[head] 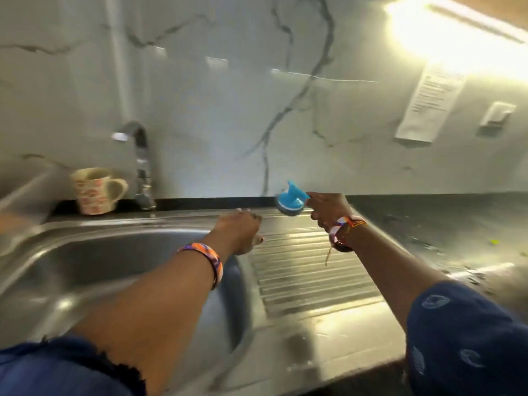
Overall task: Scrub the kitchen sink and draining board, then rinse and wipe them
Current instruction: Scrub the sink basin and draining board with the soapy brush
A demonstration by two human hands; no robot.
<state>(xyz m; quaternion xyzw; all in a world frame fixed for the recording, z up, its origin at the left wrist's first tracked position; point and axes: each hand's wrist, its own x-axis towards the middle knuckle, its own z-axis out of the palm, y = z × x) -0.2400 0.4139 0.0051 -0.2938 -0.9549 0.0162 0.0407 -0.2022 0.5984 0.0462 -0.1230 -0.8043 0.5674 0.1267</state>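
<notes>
Steel sink, ribbed drainer. Right hand grips blue scrubber at fingertips. Left hand loosely curled, holding nothing.

Wall notice: print too blurred, no legible txt.

A patterned mug stands by the marble wall, which bears a paper notice and switch.
</notes>
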